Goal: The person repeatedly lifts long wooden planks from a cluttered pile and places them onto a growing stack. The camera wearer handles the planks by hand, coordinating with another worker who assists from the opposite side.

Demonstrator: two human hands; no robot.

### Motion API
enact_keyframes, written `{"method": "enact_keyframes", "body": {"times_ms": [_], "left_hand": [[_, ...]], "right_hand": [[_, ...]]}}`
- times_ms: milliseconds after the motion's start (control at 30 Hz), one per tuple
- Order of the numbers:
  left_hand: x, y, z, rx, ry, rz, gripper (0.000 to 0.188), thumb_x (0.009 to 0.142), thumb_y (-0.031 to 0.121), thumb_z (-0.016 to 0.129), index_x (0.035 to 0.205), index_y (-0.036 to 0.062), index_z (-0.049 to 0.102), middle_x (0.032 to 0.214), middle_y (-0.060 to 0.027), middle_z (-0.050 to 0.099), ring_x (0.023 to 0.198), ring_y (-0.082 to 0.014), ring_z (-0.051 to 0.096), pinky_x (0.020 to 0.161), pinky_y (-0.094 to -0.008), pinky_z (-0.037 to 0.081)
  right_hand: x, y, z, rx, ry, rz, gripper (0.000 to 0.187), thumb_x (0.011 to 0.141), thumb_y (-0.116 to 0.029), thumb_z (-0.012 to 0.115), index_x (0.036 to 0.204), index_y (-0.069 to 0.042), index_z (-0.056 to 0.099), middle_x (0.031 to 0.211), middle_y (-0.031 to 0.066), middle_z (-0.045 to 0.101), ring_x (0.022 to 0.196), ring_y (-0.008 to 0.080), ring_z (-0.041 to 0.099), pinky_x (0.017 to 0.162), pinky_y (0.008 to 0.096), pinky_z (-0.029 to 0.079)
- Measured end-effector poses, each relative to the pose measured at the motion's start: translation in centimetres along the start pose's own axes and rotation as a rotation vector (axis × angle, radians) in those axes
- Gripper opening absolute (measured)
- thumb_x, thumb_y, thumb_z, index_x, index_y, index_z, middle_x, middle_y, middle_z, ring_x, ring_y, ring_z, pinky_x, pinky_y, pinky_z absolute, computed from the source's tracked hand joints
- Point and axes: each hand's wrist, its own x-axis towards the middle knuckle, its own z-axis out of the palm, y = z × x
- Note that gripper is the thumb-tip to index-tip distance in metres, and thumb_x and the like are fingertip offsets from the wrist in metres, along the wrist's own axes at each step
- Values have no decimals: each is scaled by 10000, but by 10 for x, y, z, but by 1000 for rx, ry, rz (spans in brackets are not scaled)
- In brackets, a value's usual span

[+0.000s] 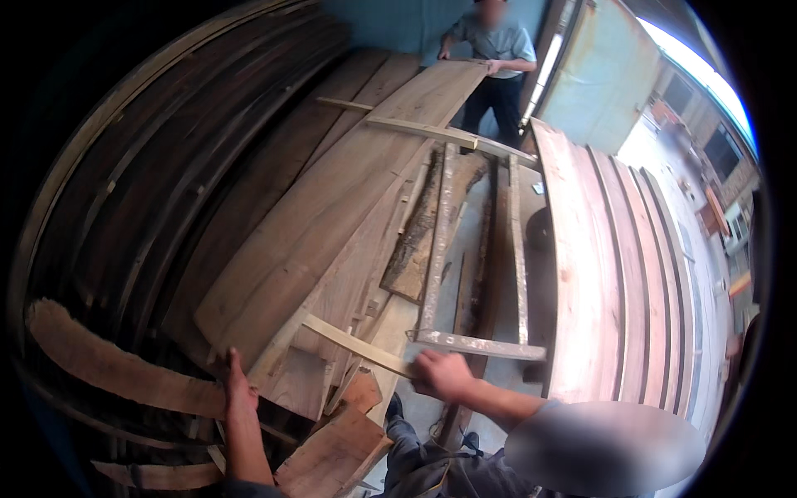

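A long, wide wooden plank [332, 199] slants from the near left to the far middle. At its near end, my left hand [239, 388] is closed on the edge with the thumb up; its other fingers are partly hidden. My right hand [442, 373] is closed in a fist around the near end of a thin wooden strip [357, 342]. The strip's other end meets the plank's near right edge. Across the plank, a co-worker [494, 50] grips its far end with both hands. Another strip [448, 133] reaches from the plank to the boards on the right.
Dark boards [191, 158] are stacked at the left. Several pale planks [585, 274] lean side by side at the right. Between them stand a worn frame [481, 343] and a bark-edged slab [415, 249]. Offcuts [336, 452] lie by my legs, and a curved slab [116, 365] lies near left.
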Motion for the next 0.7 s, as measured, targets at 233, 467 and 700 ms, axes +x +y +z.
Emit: {"method": "enact_keyframes", "body": {"times_ms": [233,467,700], "left_hand": [[-87,-101,29,-165,-141,-71,819,930,583,676,1524,81,421,1511,-96,506,1342,-293,535,1040,-476,506],[-169,-152,85,-171,-203,-70,796,938,555,682,1482,24,446,1462,-128,543,1286,-301,571,1007,-469,536],[-250,-199,130,-170,-499,-291,717,967,534,650,1487,89,439,1406,-122,565,1259,-302,577,930,-481,566]], "right_hand": [[-260,56,-18,802,-12,609,398,859,-296,754,1095,6,646,915,138,679,820,245,670,766,380,538],[-340,93,34,804,-22,863,400,834,-332,766,1039,3,692,907,131,705,834,206,664,762,354,533],[-225,112,104,756,-52,789,998,875,-610,700,1526,59,349,1507,260,469,1431,341,435,1189,386,340]]}}
